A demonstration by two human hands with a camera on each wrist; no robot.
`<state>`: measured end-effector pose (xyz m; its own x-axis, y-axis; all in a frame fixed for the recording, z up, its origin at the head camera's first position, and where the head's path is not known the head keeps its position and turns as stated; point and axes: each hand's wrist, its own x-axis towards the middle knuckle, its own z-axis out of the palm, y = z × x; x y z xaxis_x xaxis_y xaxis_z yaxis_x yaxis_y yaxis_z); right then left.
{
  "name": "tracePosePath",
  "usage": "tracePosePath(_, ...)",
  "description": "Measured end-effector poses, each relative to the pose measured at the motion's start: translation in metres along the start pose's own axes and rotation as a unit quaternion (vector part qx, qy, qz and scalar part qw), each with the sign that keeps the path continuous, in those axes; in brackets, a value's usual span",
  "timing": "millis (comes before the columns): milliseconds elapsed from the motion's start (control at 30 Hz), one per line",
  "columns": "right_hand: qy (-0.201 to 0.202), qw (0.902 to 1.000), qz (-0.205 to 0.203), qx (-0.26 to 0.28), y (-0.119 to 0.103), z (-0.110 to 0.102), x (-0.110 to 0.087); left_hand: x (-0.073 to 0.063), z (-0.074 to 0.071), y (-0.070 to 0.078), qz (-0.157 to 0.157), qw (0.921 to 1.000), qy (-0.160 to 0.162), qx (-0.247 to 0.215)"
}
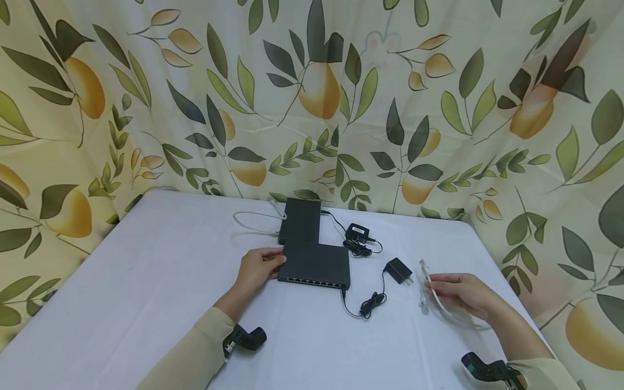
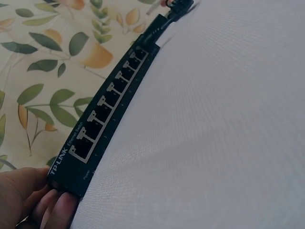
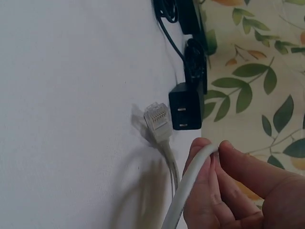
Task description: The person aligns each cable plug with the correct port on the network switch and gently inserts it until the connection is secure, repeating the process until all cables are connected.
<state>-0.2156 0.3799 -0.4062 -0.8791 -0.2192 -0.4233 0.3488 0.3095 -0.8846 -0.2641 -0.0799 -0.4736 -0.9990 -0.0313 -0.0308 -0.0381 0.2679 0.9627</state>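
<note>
My left hand (image 1: 258, 266) pinches the left edge of a black TP-LINK Ethernet switch (image 1: 317, 264) on the white table. In the left wrist view, the thumb and fingers grip the end of the switch (image 2: 107, 112), beside its row of ports. A black power lead (image 1: 344, 297) runs from the right end of the port side. To the right, my right hand (image 1: 460, 293) pinches a pale network cable (image 3: 187, 183) between thumb and fingers. One clear plug (image 3: 158, 121) of this cable hangs near the table in the right wrist view.
Behind the switch, overlapping it in the head view, lies another black box (image 1: 302, 219) with a pale cable loop (image 1: 244, 219) at its left. Its power adapter (image 1: 358, 233) sits to the right. Another adapter (image 1: 398, 270) with bundled cord (image 1: 372, 304) lies between my hands. A patterned curtain (image 1: 292, 130) borders the table.
</note>
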Motion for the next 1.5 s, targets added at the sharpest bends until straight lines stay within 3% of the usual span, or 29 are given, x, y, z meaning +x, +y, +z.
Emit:
tracePosePath(167, -0.051, 0.9976, -0.017, 0.045, 0.003, 0.006, -0.004, 0.0, 0.0, 0.001, 0.001, 1.0, -0.001, -0.002)
tracePosePath(467, -0.097, 0.9925, -0.03, 0.068, 0.012, 0.029, -0.008, 0.0, 0.0, 0.001, -0.005, 1.0, -0.004, 0.006)
tracePosePath(700, -0.101, 0.9928, -0.025, 0.061, 0.011, 0.05, -0.006, 0.001, -0.001, 0.001, -0.005, 1.0, -0.003, 0.006)
tracePosePath(1133, -0.136, 0.9856, -0.046, 0.09, 0.012, 0.089, -0.006, -0.001, 0.0, 0.0, 0.0, 1.0, -0.001, 0.007)
tracePosePath(1500, -0.156, 0.9803, -0.034, 0.116, 0.011, 0.12, -0.01, 0.001, 0.0, 0.0, 0.0, 1.0, -0.001, -0.003)
